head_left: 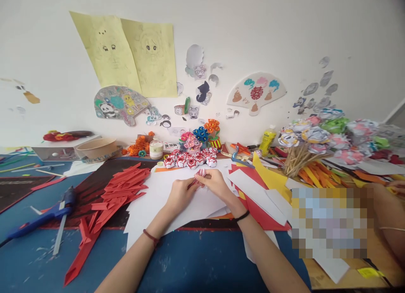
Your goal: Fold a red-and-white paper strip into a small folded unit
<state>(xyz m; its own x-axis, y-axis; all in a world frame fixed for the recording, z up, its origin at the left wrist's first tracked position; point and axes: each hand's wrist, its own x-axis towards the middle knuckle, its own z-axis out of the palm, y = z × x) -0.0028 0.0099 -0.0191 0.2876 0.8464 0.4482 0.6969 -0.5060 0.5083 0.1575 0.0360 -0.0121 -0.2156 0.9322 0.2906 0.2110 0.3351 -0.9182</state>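
Observation:
Between the fingertips of both hands is a small red-and-white striped folded paper piece [200,174], partly hidden by the fingers. My left hand [182,196] pinches it from the left side. From the right, my right hand [218,186] grips it with thumb and fingers closed. Both hands are over a stack of white paper sheets [158,200]. Just beyond them sits a cluster of red-and-white folded paper flowers [193,160].
Red folded paper strips [123,192] and a blue glue gun [63,206] lie to the left. Red sheets [257,208] and a bundle of stemmed paper flowers [295,158] are on the right. Another person's arm [390,213] shows at the right edge.

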